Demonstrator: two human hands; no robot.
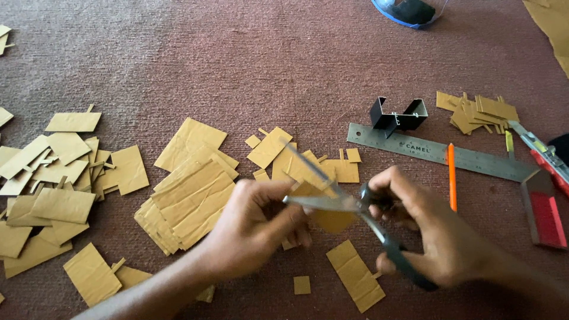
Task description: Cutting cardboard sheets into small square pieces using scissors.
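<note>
The left hand (255, 228) pinches a small piece of cardboard (323, 207) between thumb and fingers (296, 228), holding it up off the carpet (267, 59). The right hand (435, 228) has its fingers through the dark handles of a pair of scissors (349, 204), closed around them; the blades stand parted, with the cardboard piece between them. The two hands are close together, the scissors bridging the gap.

Just below the fingers of both hands lie a narrow cardboard strip (355, 275) and a tiny square offcut (301, 285) on the carpet. Just left of the left hand's fingers sits a stack of larger cardboard sheets (189, 201), fanned out unevenly. Farther left, well apart from the hand, a loose heap of cut cardboard rectangles (53, 189) spreads toward the edge of view. Just beyond the scissor blades lie a few more small cardboard bits (278, 148).

Beyond the right hand's fingers a steel ruler (438, 153) lies at a slant, with an orange pencil (452, 178) crossing it. A small black metal bracket (398, 115) stands touching the ruler's far edge. To the right of it is another little pile of cardboard scraps (477, 112). Right of the right hand rest a red-and-grey block (544, 207) and a utility knife (542, 151). A blue-rimmed object (409, 13) sits far off at the top edge, only partly in view.
</note>
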